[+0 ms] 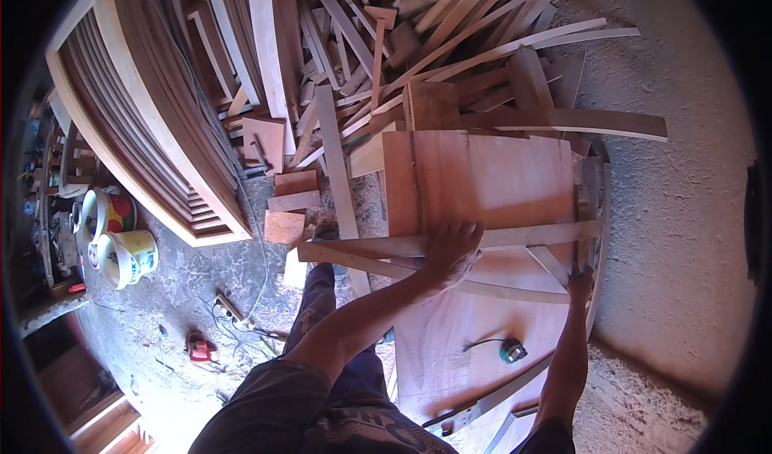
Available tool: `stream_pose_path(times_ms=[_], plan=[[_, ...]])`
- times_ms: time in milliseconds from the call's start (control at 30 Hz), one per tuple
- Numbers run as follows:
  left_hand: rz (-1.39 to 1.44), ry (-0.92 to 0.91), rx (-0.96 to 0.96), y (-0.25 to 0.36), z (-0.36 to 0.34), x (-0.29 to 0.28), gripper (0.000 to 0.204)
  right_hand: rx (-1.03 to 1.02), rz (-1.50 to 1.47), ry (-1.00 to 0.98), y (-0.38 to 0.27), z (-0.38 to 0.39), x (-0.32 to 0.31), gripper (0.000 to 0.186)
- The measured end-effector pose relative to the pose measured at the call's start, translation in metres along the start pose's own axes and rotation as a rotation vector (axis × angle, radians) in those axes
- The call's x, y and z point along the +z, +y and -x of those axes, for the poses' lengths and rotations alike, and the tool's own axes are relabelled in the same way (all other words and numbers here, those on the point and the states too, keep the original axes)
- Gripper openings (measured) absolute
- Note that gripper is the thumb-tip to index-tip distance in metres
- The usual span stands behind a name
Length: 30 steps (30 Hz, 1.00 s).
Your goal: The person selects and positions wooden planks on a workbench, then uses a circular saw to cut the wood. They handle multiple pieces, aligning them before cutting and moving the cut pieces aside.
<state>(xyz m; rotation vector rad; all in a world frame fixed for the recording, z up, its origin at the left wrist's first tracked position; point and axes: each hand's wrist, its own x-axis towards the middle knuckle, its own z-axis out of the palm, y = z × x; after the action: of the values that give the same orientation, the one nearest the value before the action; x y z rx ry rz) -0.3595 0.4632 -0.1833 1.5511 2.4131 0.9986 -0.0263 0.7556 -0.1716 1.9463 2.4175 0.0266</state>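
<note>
A long pale wooden strip (531, 235) crosses a reddish-brown wooden panel (482, 176). My left hand (453, 249) is closed over its middle, fingers bent across the wood. Below it a second, thinner strip (515, 292) slants off, meeting the first at the left end. Between the two at the right lies a short diagonal piece (549, 266). My right hand (580, 283) is closed at the right end of the short piece and the lower strip; its fingertips are partly hidden. A green-and-black tape measure (512, 350) rests on the panel nearer me, its tape slightly out.
A heap of wood offcuts (450, 20) fills the far side. Louvred wooden frames (161, 124) lean at the left. Buckets (129, 258), a red tool (199, 347) and a power strip with cables (233, 309) are on the floor. A rough wall (667, 197) stands close at right.
</note>
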Motion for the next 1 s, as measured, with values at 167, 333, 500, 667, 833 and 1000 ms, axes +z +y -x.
stream_pose_path(times_ms=[167,333,500,667,833,1000], plan=[[0.026,-0.059,0.017,0.003,0.0,0.001,0.056,-0.066,-0.087,0.082,0.011,0.014,-0.001,0.052],[0.029,-0.153,0.013,0.006,-0.003,0.0,0.052,-0.274,0.136,0.437,0.001,0.059,-0.019,0.029],[-0.015,-0.211,0.025,0.003,-0.003,-0.003,0.053,-0.092,-0.199,0.266,-0.073,0.167,-0.082,0.019],[-0.03,-0.246,0.098,0.007,0.002,-0.002,0.057,0.219,-0.085,-0.098,-0.047,0.256,-0.057,0.043],[-0.03,-0.222,0.095,0.005,0.01,-0.007,0.06,0.316,-0.179,-0.199,-0.056,0.284,-0.052,0.065],[-0.069,-0.102,0.151,0.009,0.027,-0.009,0.06,0.307,-0.347,-0.098,-0.069,0.304,-0.042,0.068]])
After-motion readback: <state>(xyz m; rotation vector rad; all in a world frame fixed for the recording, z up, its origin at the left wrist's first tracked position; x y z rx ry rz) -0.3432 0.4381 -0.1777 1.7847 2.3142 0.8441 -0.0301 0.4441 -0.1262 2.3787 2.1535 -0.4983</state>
